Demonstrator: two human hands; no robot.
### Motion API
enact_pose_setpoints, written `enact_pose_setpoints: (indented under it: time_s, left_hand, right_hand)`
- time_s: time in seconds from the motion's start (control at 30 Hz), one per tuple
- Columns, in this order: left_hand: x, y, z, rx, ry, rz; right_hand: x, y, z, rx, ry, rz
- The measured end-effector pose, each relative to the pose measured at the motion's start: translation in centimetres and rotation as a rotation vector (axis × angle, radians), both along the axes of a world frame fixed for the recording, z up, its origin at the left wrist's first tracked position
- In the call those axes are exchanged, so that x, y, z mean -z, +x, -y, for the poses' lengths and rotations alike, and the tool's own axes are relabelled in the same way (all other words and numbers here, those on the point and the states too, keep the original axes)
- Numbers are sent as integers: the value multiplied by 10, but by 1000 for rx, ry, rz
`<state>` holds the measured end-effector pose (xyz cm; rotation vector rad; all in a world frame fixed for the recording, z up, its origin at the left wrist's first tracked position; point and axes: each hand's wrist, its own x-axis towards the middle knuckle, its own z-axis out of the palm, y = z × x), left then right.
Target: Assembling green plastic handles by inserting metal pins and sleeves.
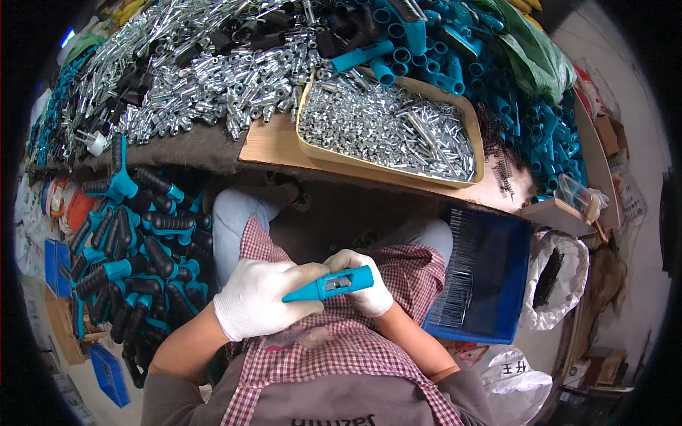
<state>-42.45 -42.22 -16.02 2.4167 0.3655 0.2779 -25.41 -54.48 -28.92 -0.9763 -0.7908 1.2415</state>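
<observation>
Steel parts [206, 64] in a bright heap cover the back of the bench [270, 145], the biggest mass in view, with black sleeves mixed in and teal tubes [426, 50] piled at the far right. Below the bench's left end lies a stack of teal-and-black grips [135, 241], crowded against the person's left knee. A tan tray [387, 124] sits on the bench edge, filled with small silver pieces. To the right of the lap stands a blue bin [490, 273] holding rows of thin dark springs along its left side, and just beyond it a white bag [558, 280] hangs open.

Over the checked apron [341, 348] the two gloved hands meet. The left hand [259, 298] is curled around the narrow end of a teal handle [330, 284], fingers wrapped and thumb on top. The right hand [366, 284] sits behind the handle's thicker end, closed on it from the far side. The handle lies nearly level across the lap, tilted slightly up to the right, with a small slot showing metal in its middle.
</observation>
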Motion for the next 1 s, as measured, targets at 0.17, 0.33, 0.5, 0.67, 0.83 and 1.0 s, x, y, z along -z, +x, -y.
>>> enact_pose_setpoints:
  time_s: [0.17, 0.33, 0.5, 0.67, 0.83, 1.0]
  left_hand:
    - [-9, 21, -3, 53, -33, -242]
    - [1, 21, -7, 90, -8, -245]
    - [1, 25, -8, 73, -32, -246]
    - [-5, 30, -8, 48, -131, -412]
    - [-5, 25, -7, 32, -160, -343]
    - [5, 15, -7, 40, -117, -274]
  right_hand:
    - [11, -3, 8, 85, 48, -128]
    - [30, -5, 9, 88, 80, -311]
    - [35, -1, 8, 85, -9, -166]
    - [34, 1, 8, 94, 57, -191]
    - [27, -1, 10, 49, -102, 2]
    - [24, 0, 6, 40, -36, 37]
